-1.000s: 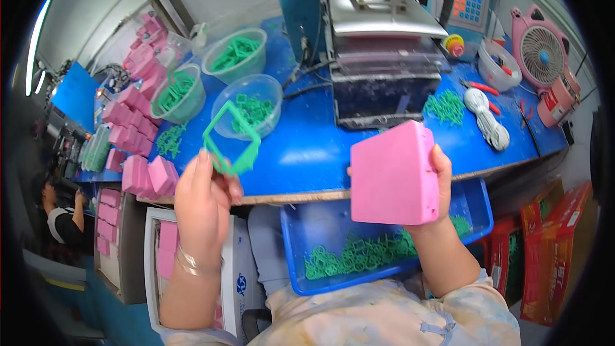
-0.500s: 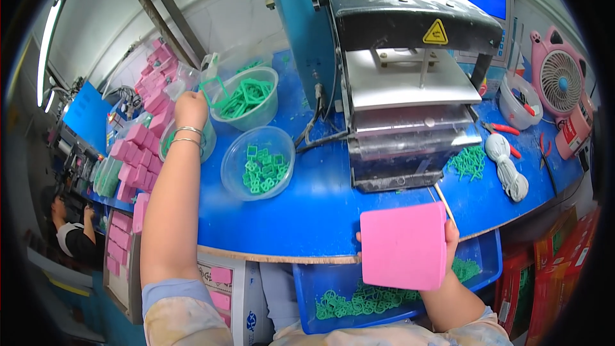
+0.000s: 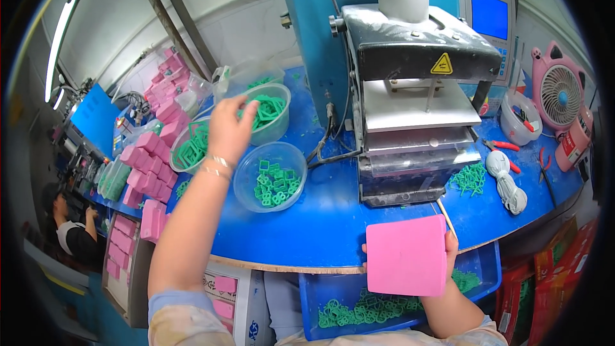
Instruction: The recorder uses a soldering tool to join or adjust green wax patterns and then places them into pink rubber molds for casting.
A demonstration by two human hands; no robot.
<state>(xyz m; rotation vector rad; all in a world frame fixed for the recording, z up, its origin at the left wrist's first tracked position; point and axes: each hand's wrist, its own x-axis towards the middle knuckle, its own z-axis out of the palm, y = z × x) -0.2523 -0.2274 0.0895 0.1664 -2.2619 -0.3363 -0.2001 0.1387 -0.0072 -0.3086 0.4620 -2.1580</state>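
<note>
My right hand [image 3: 452, 243] holds a pink, flat-faced block [image 3: 406, 255] in front of the table edge, fingers wrapped round its sides. A thin wooden stick [image 3: 444, 213] meets that hand; I cannot tell whether it is gripped. My left hand [image 3: 232, 127] hovers over the plastic tubs, thumb and fingers apart, with nothing visible between them. Behind it stands a tub [image 3: 282, 129] of green square frames [image 3: 268, 110]. Partly hidden by the hand, another tub holds more green frames [image 3: 192, 147]. Nearer me, a clear round bowl [image 3: 242, 187] contains small green pieces [image 3: 277, 184].
A heat-press-like machine [image 3: 419, 173] stands mid-table. Pink blocks [image 3: 150, 170] are stacked at left. At right lie green scraps [image 3: 469, 178], red-handled pliers [image 3: 503, 145], a white cord bundle [image 3: 506, 179] and a pink fan [image 3: 560, 83]. A blue tray [image 3: 311, 307] of green scraps sits below the edge. Another person [image 3: 73, 230] is far left.
My left hand has let go of the green square frame and moved right, its fingers now apart. The view has shifted slightly. My right hand still holds the pink block.
</note>
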